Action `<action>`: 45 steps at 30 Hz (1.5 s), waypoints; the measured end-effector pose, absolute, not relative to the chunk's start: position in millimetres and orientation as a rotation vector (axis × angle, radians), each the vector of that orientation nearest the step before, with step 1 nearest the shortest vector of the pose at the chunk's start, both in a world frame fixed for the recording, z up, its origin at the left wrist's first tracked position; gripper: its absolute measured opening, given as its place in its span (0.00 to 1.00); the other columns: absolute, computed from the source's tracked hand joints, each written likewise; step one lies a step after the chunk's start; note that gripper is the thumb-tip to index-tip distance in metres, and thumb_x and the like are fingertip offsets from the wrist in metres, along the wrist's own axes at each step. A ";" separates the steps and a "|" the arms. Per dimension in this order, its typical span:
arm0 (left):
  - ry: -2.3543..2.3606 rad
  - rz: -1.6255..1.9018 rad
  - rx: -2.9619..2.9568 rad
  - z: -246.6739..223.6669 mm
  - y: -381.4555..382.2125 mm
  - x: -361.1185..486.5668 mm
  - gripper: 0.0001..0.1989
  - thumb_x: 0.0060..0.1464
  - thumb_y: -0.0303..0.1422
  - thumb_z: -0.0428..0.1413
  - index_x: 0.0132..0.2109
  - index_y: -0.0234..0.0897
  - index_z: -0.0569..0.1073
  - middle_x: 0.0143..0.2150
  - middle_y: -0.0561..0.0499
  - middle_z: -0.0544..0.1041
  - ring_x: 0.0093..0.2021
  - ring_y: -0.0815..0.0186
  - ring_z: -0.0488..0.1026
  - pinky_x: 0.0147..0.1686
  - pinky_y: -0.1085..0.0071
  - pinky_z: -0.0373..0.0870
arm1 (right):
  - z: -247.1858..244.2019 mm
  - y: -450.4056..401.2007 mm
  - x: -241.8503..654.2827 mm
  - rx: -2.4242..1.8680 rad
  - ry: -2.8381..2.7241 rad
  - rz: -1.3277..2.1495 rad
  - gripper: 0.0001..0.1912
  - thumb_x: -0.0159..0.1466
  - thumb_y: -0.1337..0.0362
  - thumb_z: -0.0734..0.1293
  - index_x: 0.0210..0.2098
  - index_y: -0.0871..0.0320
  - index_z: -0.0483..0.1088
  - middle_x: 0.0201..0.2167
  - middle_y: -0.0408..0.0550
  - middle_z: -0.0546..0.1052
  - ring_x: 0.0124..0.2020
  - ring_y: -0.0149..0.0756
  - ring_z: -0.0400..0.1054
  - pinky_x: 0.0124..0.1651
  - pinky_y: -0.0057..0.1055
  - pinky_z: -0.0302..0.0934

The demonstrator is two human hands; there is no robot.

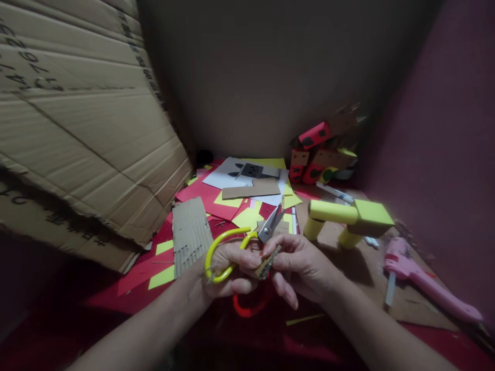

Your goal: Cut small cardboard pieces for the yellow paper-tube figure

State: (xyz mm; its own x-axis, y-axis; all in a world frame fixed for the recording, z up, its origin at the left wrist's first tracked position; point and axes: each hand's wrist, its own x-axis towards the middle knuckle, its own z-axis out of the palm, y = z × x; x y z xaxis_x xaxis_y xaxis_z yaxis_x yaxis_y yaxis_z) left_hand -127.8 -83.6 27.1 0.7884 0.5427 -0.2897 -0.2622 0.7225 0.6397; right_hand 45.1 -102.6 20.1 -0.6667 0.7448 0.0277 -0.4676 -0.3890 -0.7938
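Note:
A small folded piece of corrugated cardboard [267, 264] is pinched between my two hands, its ribbed edge toward me. My left hand [235, 264] is closed on its left side, while a yellow handle of the scissors [222, 237] loops around this hand. The scissor blades point up and away, slightly apart. Below the fingers shows a red loop [247, 310], apparently the other handle, partly hidden. My right hand [305, 268] is closed on the cardboard's right side with thumb and fingertips.
A flat cardboard strip [191, 232] lies left of my hands. Beyond are coloured papers and a printed drawing [251, 172]. A yellow paper-covered figure [351, 219] and a pink glue gun [421, 278] sit right. Large cardboard [93, 123] leans left; red figures [313, 149] stand behind.

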 end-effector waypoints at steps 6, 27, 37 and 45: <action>0.549 0.562 0.544 23.6 -84.2 -128.2 0.09 0.38 0.20 0.61 0.27 0.30 0.67 0.18 0.59 0.58 0.16 0.80 0.53 0.11 0.84 0.51 | 20.9 -102.6 40.2 -0.617 -0.962 1.939 0.08 0.50 0.64 0.74 0.28 0.59 0.73 0.10 0.41 0.73 0.08 0.24 0.61 0.09 0.15 0.50; 0.994 0.952 1.293 52.1 -113.0 -129.9 0.15 0.43 0.29 0.64 0.39 0.35 0.70 0.26 0.57 0.68 0.19 0.77 0.62 0.20 0.78 0.59 | 23.4 -107.3 35.9 -0.757 -0.921 1.627 0.03 0.52 0.66 0.73 0.27 0.57 0.76 0.26 0.44 0.78 0.25 0.29 0.68 0.28 0.26 0.59; 1.054 1.256 1.314 44.0 -115.9 -106.4 0.24 0.44 0.29 0.62 0.49 0.38 0.63 0.31 0.55 0.68 0.29 0.71 0.69 0.30 0.75 0.69 | 21.6 -112.0 31.5 -0.803 -0.971 1.459 0.02 0.52 0.66 0.73 0.27 0.55 0.77 0.23 0.42 0.78 0.24 0.29 0.67 0.30 0.26 0.62; 1.090 1.388 1.320 42.8 -119.2 -100.4 0.24 0.44 0.26 0.61 0.50 0.39 0.65 0.31 0.55 0.68 0.31 0.70 0.69 0.32 0.76 0.67 | 23.7 -110.5 33.2 -0.805 -0.951 1.498 0.05 0.51 0.66 0.74 0.29 0.58 0.77 0.25 0.44 0.78 0.25 0.30 0.69 0.31 0.28 0.63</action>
State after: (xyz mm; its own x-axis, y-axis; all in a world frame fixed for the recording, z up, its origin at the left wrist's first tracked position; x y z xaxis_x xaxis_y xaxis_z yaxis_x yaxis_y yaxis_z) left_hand -100.4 -119.2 42.8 -0.0204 0.9792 0.2018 -0.0360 -0.2024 0.9786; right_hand 33.2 -110.5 23.7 -0.1353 0.9906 0.0191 -0.4385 -0.0426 -0.8977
